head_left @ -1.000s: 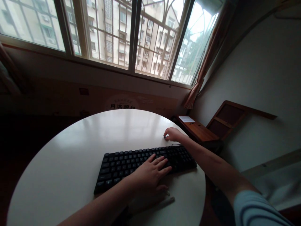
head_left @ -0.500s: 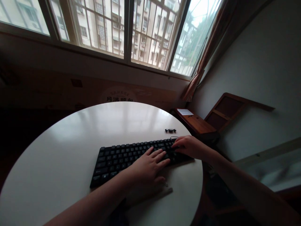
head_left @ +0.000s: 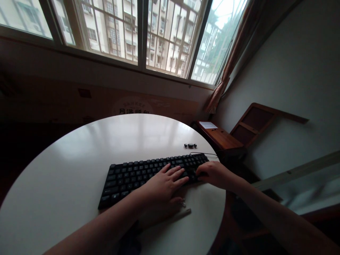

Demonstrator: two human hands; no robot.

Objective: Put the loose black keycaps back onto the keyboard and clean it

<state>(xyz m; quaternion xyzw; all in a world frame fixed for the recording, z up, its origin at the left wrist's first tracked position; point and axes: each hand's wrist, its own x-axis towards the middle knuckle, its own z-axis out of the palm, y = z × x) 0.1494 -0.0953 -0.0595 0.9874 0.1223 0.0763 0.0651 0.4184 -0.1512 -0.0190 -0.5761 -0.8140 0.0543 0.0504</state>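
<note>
A black keyboard [head_left: 124, 177] lies at a slant on the round white table [head_left: 66, 166]. My left hand [head_left: 163, 187] rests on its right half, fingers spread and flat over the keys. By the left thumb is a small shiny wire-like piece [head_left: 183, 203]; whether the thumb touches it is unclear. A thin grey stick-like object [head_left: 183, 214] lies below that hand, partly hidden by it. At the keyboard's right end, my right hand [head_left: 214, 174] has its fingers bent and pinched low over the keys. What those fingertips hold, if anything, is hidden.
Small black pieces [head_left: 190, 145] sit in a row beyond the keyboard. Its cable [head_left: 204, 153] runs toward the table's right edge. Past that edge stands a wooden chair [head_left: 225, 138] with a white paper [head_left: 208, 125] on it. A barred window [head_left: 170, 39] is behind.
My right hand has drawn nearer to me, from the keyboard's upper right keys to its lower right part, and more cable shows. The left hand stays spread on the keys.
</note>
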